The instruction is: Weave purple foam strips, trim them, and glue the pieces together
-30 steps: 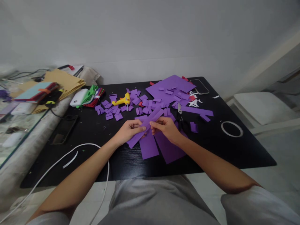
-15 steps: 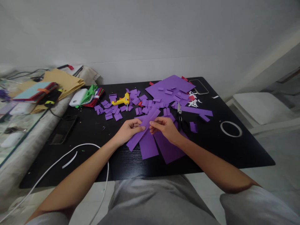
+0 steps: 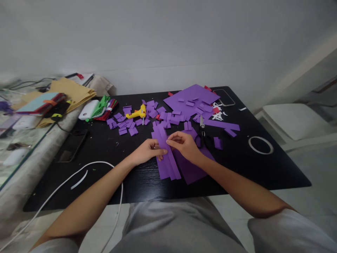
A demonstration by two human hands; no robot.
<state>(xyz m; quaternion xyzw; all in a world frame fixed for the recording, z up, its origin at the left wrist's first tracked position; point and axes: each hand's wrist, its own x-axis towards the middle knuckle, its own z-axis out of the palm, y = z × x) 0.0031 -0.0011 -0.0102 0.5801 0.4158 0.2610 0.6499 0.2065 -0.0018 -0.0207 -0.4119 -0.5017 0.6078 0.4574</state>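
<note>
A folded purple paper strip (image 3: pixel 170 161), which may be more than one layer, is held over the table, slanting down to the right. My left hand (image 3: pixel 147 151) grips it from the left, thumb on top and fingers underneath. At its right edge my right hand (image 3: pixel 184 144) pinches it between thumb and forefinger; the other fingers are curled. Below the hands lies a larger purple paper sheet (image 3: pixel 191 170). Just beyond my right hand are scissors (image 3: pixel 202 123) with dark handles. Many small folded purple paper pieces (image 3: pixel 133 131) are scattered behind the hands.
A yellow glue gun (image 3: pixel 138 112) lies among the pieces. A big purple sheet (image 3: pixel 195 92), white scraps (image 3: pixel 218 115) and a tape-like ring (image 3: pixel 260 145) are farther right. On the left are a phone (image 3: pixel 71 147), a white cable (image 3: pixel 92 163) and coloured bundles (image 3: pixel 106 109).
The purple strip has turned from slanting up to the right to slanting down to the right. My left hand has shifted slightly right and down; both hands still hold the strip.
</note>
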